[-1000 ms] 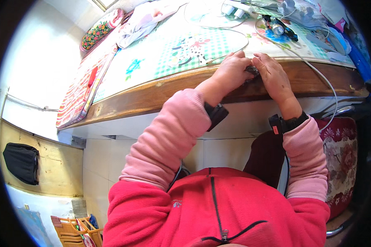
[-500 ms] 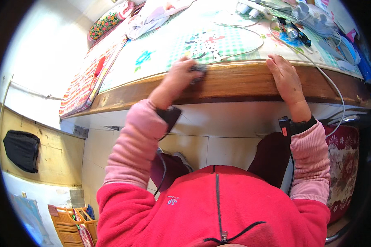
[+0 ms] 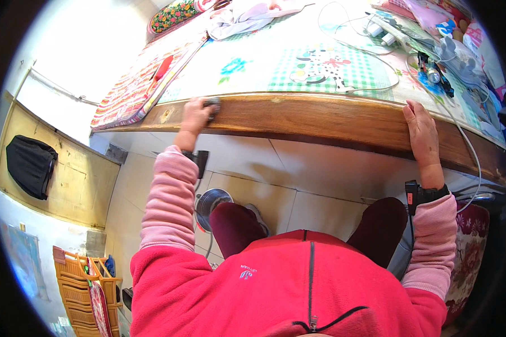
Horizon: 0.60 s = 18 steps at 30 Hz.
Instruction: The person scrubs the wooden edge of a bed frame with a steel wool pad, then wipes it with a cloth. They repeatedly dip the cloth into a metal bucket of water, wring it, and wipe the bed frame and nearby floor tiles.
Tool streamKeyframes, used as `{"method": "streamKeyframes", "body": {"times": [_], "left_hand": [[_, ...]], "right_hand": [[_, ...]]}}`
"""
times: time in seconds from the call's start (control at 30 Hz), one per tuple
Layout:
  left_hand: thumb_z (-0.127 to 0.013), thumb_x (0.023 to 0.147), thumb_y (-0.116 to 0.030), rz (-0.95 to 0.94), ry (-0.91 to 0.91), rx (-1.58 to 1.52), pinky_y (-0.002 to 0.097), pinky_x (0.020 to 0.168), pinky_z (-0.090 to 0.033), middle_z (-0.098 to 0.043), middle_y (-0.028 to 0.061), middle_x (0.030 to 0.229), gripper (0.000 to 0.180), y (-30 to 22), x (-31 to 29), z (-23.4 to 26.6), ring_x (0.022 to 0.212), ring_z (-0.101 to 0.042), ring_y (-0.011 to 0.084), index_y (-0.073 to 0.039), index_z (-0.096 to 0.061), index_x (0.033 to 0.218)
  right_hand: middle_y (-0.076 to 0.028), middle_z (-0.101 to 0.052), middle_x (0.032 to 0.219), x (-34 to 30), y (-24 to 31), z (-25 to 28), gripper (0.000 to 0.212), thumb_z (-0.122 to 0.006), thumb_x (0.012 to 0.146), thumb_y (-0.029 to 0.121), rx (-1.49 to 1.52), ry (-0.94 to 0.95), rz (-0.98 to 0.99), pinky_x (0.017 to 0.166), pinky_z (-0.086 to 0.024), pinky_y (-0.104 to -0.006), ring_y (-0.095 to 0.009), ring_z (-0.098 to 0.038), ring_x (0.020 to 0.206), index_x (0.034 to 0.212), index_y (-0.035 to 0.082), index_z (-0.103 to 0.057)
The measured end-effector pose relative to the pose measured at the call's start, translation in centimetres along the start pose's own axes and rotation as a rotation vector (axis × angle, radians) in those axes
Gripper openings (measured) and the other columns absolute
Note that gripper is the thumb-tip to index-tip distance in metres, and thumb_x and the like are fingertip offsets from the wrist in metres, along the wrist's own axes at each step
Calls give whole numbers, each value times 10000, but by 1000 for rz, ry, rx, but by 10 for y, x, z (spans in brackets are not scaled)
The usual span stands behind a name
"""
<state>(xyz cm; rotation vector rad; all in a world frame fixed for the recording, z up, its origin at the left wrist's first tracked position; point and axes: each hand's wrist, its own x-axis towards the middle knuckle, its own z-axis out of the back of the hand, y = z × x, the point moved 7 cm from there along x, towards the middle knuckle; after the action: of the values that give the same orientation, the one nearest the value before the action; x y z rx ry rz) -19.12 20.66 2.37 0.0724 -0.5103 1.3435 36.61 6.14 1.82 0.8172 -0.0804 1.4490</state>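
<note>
My left hand (image 3: 193, 118) is closed round a small dark grey wad, perhaps a cloth (image 3: 212, 109), slightly blurred. It presses this against the brown wooden edge (image 3: 309, 119) of a raised bed platform, towards its left part. Farther right, my right hand (image 3: 422, 133) lies on the same edge with its fingers stretched over the top and nothing in them. A black band with a small device sits on each wrist.
Over the platform lies a patterned sheet (image 3: 230, 84), with a striped mat (image 3: 135, 84) at left. A white cable (image 3: 469, 143) hangs over the edge at right, near a headlamp (image 3: 433, 73). A metal bucket (image 3: 211, 203) stands on the floor beside my leg.
My left hand has slid left along the wooden edge with the dark wad. My right hand still rests on the edge. The view has shifted, and the bucket shows more fully.
</note>
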Motion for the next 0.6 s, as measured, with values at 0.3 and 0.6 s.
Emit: {"method": "streamKeyframes", "body": {"times": [0.3, 0.6], "left_hand": [[-766, 796, -183, -537, -96, -376, 426, 930, -458, -619, 145, 1056, 295, -197, -46, -49, 1069, -549, 344, -62, -690, 1054], [-753, 800, -303, -209, -195, 66, 464, 851, -450, -639, 119, 992, 250, -15, -10, -12, 938, -587, 347, -94, -689, 921]], "right_hand": [[-150, -631, 1243, 0, -1, -4, 441, -446, 1030, 412, -79, -7, 43, 997, -409, -420, -332, -568, 1164, 1249, 56, -586], [-158, -641, 1173, 0, -2, -5, 438, -450, 1030, 403, -68, 18, 38, 982, -411, -416, -334, -579, 1120, 1255, 50, -581]]}}
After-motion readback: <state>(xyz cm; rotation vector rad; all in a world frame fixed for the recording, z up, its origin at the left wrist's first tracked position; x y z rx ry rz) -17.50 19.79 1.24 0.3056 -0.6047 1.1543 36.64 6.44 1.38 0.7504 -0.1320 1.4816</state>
